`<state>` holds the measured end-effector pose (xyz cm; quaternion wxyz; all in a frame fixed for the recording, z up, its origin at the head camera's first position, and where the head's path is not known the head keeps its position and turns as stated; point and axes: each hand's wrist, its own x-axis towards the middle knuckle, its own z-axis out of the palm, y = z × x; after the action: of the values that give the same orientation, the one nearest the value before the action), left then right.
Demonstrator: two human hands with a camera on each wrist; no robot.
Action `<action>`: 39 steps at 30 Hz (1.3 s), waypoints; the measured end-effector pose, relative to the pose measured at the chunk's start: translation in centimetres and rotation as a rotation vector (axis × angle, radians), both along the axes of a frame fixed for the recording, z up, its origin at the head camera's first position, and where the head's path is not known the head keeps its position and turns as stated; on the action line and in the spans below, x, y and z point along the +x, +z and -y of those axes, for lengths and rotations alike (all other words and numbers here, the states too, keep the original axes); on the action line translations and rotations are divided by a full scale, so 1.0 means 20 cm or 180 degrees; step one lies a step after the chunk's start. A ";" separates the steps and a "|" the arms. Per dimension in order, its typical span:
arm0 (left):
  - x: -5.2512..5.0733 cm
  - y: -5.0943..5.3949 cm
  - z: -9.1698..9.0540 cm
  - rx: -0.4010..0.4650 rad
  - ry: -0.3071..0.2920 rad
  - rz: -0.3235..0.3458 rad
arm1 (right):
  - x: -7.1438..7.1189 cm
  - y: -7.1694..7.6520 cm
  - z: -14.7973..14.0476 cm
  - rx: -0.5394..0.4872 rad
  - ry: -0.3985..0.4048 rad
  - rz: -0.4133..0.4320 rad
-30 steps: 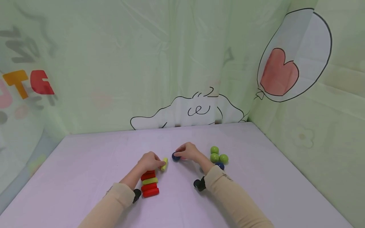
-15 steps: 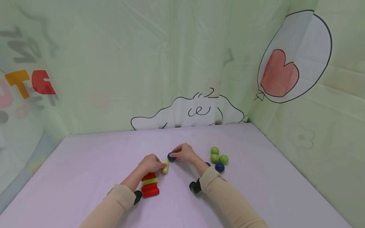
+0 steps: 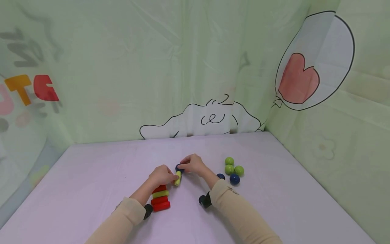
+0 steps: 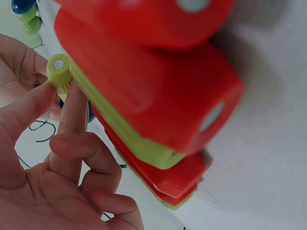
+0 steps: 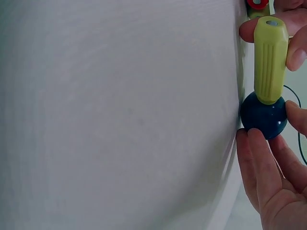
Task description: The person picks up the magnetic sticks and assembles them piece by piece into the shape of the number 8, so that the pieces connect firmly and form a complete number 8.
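Note:
My left hand (image 3: 161, 175) pinches a yellow-green stick (image 3: 177, 178) between thumb and index finger. My right hand (image 3: 193, 164) holds a dark blue ball (image 3: 178, 167) by its fingertips at the stick's far end. In the right wrist view the stick (image 5: 270, 60) meets the ball (image 5: 264, 116). Under and in front of the left hand lies a row of red sticks (image 3: 160, 200) and yellow-green sticks (image 3: 160, 194), side by side; the hand hides the row's far end. The left wrist view shows the held stick's round end (image 4: 58, 67) between the fingers.
Right of the right hand, several green balls (image 3: 229, 169) lie close together, with a blue ball (image 3: 234, 179) in front of them and another (image 3: 220, 176) near the right forearm. A green curtain (image 3: 122, 84) hangs behind the table (image 3: 100, 159).
My right hand has moved left with the blue ball, which now meets the yellow-green stick. The left hand and its stick have shifted slightly to the right. The blue ball by the right forearm has come into view.

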<state>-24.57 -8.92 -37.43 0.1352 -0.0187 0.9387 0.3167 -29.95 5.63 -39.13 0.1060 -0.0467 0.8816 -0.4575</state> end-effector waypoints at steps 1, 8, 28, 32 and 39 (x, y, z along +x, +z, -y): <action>0.00 0.00 0.00 0.0005 0.0011 0.0004 | 0.00 0.00 0.00 0.0007 -0.0001 0.0001; 0.00 -0.02 0.00 0.0141 -0.0007 0.0016 | 0.01 0.00 0.02 -0.0017 0.0016 0.0050; 0.00 -0.03 0.01 0.0266 -0.0120 0.0104 | 0.02 -0.01 0.03 -0.0012 0.0134 0.0025; 0.00 -0.03 0.01 0.0254 -0.0124 0.0101 | 0.02 -0.01 0.02 0.0001 0.0140 0.0023; -0.01 -0.02 0.01 0.0216 -0.0085 0.0125 | 0.04 0.02 0.01 -0.0017 0.0147 0.0013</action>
<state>-24.79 -9.06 -37.81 0.1584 -0.0077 0.9247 0.3461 -29.17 5.46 -38.70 0.1183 -0.0664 0.8789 -0.4573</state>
